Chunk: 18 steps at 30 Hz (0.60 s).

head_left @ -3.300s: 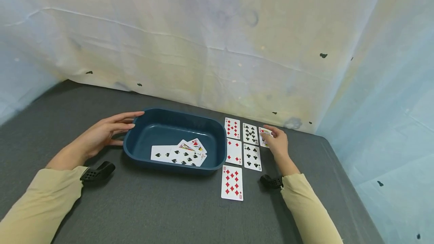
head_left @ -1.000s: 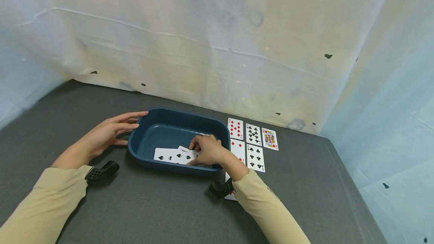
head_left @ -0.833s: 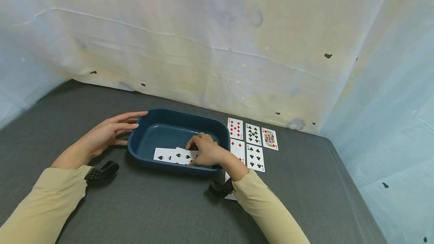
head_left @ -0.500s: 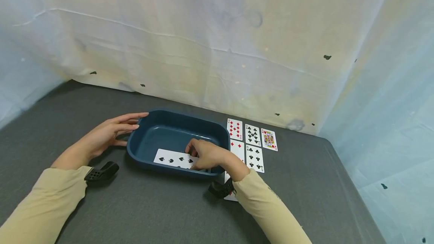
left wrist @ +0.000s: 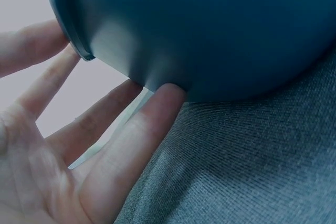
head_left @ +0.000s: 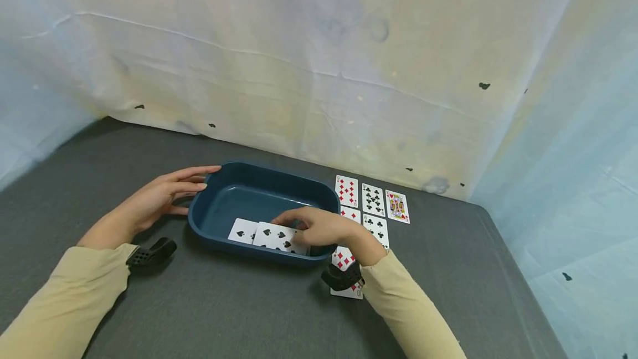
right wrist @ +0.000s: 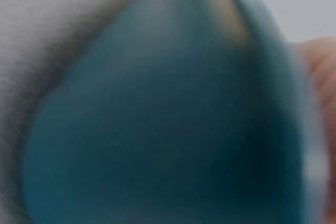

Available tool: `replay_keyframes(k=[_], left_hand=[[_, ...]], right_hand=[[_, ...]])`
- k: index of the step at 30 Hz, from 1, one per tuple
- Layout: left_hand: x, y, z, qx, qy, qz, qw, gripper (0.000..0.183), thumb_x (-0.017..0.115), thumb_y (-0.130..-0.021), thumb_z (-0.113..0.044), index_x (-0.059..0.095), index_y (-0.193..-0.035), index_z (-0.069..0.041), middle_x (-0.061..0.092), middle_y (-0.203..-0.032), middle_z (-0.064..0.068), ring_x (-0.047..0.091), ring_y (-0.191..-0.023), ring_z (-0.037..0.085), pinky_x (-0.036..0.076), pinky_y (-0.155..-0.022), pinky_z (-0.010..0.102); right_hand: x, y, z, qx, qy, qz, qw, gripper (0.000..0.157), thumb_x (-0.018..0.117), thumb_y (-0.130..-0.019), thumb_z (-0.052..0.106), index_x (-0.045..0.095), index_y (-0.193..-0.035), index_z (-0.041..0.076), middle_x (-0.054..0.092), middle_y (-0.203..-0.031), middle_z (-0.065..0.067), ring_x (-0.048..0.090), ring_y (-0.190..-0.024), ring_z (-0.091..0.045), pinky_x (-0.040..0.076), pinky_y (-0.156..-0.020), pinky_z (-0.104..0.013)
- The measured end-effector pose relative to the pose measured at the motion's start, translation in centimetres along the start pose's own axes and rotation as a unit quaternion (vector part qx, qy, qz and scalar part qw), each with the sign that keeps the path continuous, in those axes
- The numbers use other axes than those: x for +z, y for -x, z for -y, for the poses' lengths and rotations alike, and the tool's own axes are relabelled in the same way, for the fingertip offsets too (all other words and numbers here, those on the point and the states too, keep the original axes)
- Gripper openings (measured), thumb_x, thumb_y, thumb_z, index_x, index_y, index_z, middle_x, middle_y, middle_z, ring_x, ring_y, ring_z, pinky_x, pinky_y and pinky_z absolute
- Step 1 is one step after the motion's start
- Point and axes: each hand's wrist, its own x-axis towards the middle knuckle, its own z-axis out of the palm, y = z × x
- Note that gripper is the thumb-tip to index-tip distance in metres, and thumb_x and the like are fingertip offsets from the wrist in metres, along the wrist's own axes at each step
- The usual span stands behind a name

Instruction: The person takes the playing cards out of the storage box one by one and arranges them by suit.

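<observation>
A dark blue tray [head_left: 249, 198] stands on the grey table. At its left end, my left hand [head_left: 154, 204] touches the outside; the left wrist view shows its extended fingertips [left wrist: 168, 95] against the tray wall. My right hand [head_left: 326, 229] reaches in over the tray's right end. Thumb and fingers pinch the right end of a spade playing card [head_left: 271, 233], which overlaps a second spade card [head_left: 240, 231] lying in the tray. Whatever lies beneath the right hand is hidden. Blurred, the right wrist view shows mostly the tray's outer wall [right wrist: 157, 103].
Right of the tray lie face-up cards: a nine of diamonds [head_left: 346, 191], a nine of clubs [head_left: 372, 200], a king of hearts [head_left: 397, 206], a six of clubs [head_left: 375, 226] and partly covered diamonds [head_left: 344, 258]. A cloth backdrop [head_left: 279, 82] rises behind.
My right hand has left the king of hearts on the table and entered the tray. In the last half second it shifts right with the spade card. The left hand stays at the tray.
</observation>
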Motion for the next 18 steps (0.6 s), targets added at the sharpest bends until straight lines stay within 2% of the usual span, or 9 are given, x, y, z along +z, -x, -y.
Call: replay_keyframes(k=[3, 6, 9, 11, 14, 18], left_hand=[[0.0, 0.0, 0.0, 0.000, 0.000, -0.001, 1.0000, 0.061, 0.050, -0.100, -0.034, 0.024, -0.153, -0.019, 0.018, -0.158, 0.017, 0.027, -0.138, 0.044, 0.045, -0.092, 0.058], [0.0, 0.0, 0.1, 0.000, 0.001, -0.003, 1.0000, 0.061, 0.050, -0.100, -0.034, 0.024, -0.153, -0.019, 0.018, -0.158, 0.017, 0.027, -0.138, 0.045, 0.045, -0.092, 0.057], [0.0, 0.0, 0.1, 0.000, 0.002, -0.004, 1.0000, 0.062, 0.050, -0.100, -0.034, 0.024, -0.153, -0.019, 0.018, -0.158, 0.017, 0.027, -0.138, 0.045, 0.046, -0.093, 0.057], [0.0, 0.0, 0.1, 0.000, 0.000, -0.004, 1.0000, 0.062, 0.050, -0.099, -0.034, 0.024, -0.153, -0.019, 0.018, -0.158, 0.017, 0.027, -0.138, 0.045, 0.046, -0.093, 0.057], [0.0, 0.0, 0.1, 0.000, 0.001, -0.004, 1.0000, 0.061, 0.050, -0.099, -0.035, 0.025, -0.153, -0.020, 0.019, -0.158, 0.017, 0.028, -0.138, 0.044, 0.046, -0.093, 0.056], [0.0, 0.0, 0.0, 0.002, 0.002, -0.003, 1.0000, 0.061, 0.050, -0.099, -0.035, 0.025, -0.153, -0.020, 0.019, -0.158, 0.017, 0.027, -0.138, 0.044, 0.046, -0.093, 0.056]], right_hand=[[-0.7, 0.4, 0.0, -0.002, -0.010, 0.004, 1.000, 0.056, 0.047, -0.091, -0.006, 0.046, -0.142, 0.015, 0.050, -0.139, -0.004, 0.053, -0.122, -0.018, 0.048, -0.092, -0.029], [-0.9, 0.4, 0.0, -0.008, -0.017, -0.034, 0.999, 0.052, 0.055, -0.091, -0.004, 0.048, -0.141, 0.013, 0.060, -0.117, -0.009, 0.064, -0.099, -0.017, 0.052, -0.079, -0.029], [-0.7, 0.0, -0.1, -0.007, -0.013, -0.104, 0.994, 0.048, 0.067, -0.088, 0.006, 0.053, -0.135, 0.010, 0.063, -0.090, -0.007, 0.064, -0.072, -0.012, 0.050, -0.065, -0.026], [-0.4, -0.4, -0.1, -0.001, -0.008, -0.152, 0.988, 0.049, 0.073, -0.085, 0.014, 0.055, -0.132, 0.010, 0.060, -0.077, -0.003, 0.057, -0.062, -0.009, 0.046, -0.059, -0.024], [0.0, -0.8, -0.2, 0.014, -0.016, -0.224, 0.974, 0.050, 0.077, -0.082, 0.021, 0.058, -0.128, 0.013, 0.054, -0.068, 0.002, 0.047, -0.055, -0.010, 0.039, -0.054, -0.025], [0.2, -0.8, -0.3, -0.001, -0.049, -0.294, 0.955, 0.034, 0.074, -0.085, 0.017, 0.062, -0.117, 0.011, 0.056, -0.072, -0.002, 0.048, -0.057, -0.010, 0.040, -0.054, -0.024]])
